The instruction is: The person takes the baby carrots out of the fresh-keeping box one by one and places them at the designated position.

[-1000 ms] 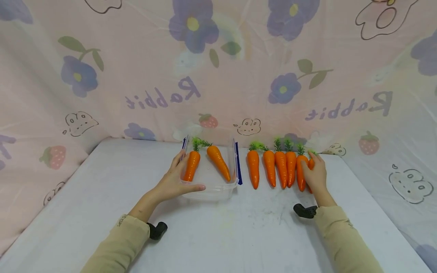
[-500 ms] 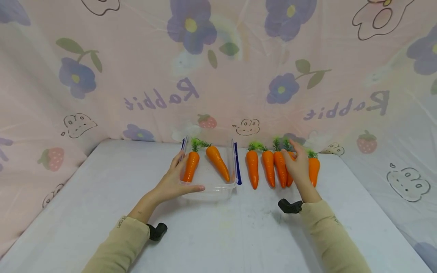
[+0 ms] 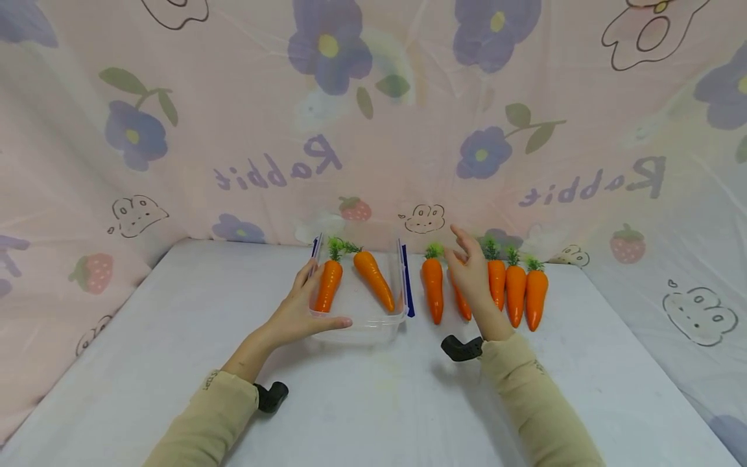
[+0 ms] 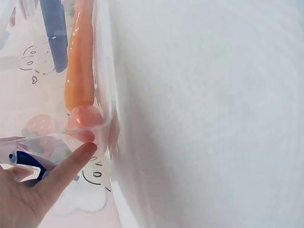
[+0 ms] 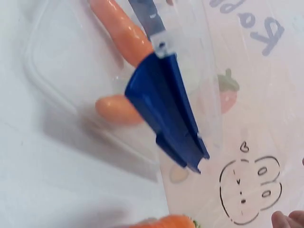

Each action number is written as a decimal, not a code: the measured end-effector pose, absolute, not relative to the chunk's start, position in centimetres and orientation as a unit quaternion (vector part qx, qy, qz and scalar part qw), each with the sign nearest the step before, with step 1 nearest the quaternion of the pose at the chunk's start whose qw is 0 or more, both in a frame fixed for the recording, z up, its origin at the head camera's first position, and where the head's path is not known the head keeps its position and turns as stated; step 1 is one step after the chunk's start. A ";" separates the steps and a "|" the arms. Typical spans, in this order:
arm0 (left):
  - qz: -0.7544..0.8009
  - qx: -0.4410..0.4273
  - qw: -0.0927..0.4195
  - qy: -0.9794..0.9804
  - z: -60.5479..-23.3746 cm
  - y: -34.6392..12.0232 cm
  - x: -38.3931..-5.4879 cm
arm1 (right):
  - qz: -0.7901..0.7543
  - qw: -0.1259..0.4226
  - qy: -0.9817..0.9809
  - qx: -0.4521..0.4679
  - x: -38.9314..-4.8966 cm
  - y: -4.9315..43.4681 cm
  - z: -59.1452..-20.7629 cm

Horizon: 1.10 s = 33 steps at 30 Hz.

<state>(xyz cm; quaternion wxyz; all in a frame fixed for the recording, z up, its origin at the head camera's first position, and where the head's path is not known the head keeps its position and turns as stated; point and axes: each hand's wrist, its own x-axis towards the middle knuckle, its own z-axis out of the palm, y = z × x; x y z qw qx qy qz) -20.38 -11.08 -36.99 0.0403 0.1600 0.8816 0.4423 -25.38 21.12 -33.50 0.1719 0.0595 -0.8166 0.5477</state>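
Observation:
A clear plastic container (image 3: 356,319) with blue side latches (image 3: 407,279) holds two orange toy carrots (image 3: 329,285) with green tops. My left hand (image 3: 294,314) rests at its left front corner, fingers along the left wall and a straight thumb across the front. The left wrist view shows that thumb (image 4: 71,166) against the clear wall. To the right, several more carrots (image 3: 433,288) lie in a row. My right hand (image 3: 474,275) is above the row's left half, thumb and fingers apart, nothing seen between them; it covers part of the carrots beneath.
A white tabletop (image 3: 362,408) reaches back to a pink printed cloth (image 3: 262,117). Black wrist-worn devices (image 3: 271,397) sit at both cuffs. One blue latch (image 5: 166,109) stands out from the container's right side in the right wrist view.
My right hand has moved left along the carrot row, from the far right end to near its left part, uncovering the rightmost carrots. My left hand and the container stay in place.

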 end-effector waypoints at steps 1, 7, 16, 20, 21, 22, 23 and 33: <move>0.443 0.160 0.040 0.881 -37.0 -11.1 -20.4 | 0.550 0.174 -0.814 0.064 -25.5 20.7 -33.5; 0.444 0.159 0.037 0.881 -37.1 -11.2 -20.3 | 0.564 0.160 -0.806 0.085 -26.1 18.3 -33.2; 0.443 0.161 0.034 0.881 -37.4 -11.2 -20.6 | 0.587 0.149 -0.787 0.119 -26.4 14.9 -32.8; 0.442 0.159 0.034 0.882 -37.4 -11.2 -20.6 | 0.587 0.132 -0.790 0.121 -26.7 13.5 -32.7; 0.442 0.158 0.034 0.882 -37.4 -11.2 -20.6 | 0.585 0.130 -0.791 0.122 -26.7 13.1 -32.6; 0.442 0.158 0.033 0.882 -37.4 -11.2 -20.7 | 0.585 0.127 -0.792 0.123 -26.8 12.8 -32.6; 0.443 0.157 0.033 0.882 -37.4 -11.2 -20.6 | 0.583 0.124 -0.793 0.124 -26.8 12.4 -32.6; 0.446 0.159 0.036 0.880 -37.1 -11.1 -20.6 | 0.558 0.097 -0.812 0.139 -27.3 9.7 -33.0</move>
